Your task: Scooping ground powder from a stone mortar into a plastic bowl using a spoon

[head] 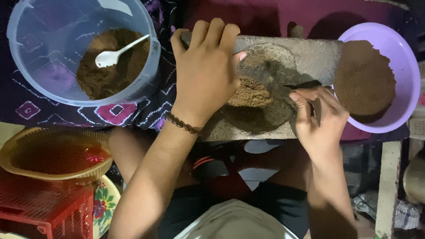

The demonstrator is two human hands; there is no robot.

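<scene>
While left hand [204,73] lies flat, grip released, on grinding stone [274,84], right hand [319,120], pinching dark scraper [317,110], should sweep brown powder [250,94] on stone gently

A rough, matt grey stone slab [305,55] is carrying coarse brown powder [250,94]. A glossy clear plastic tub [26,66] and smooth lilac plastic bowl [405,66] are sitting beside it.

We've got the stone slab [310,55] in the middle with a powder heap [250,94] on it, tub [26,66] with spoon [116,54] off left, bowl [405,84] touching its right end, basket [26,166] nearer left.
</scene>
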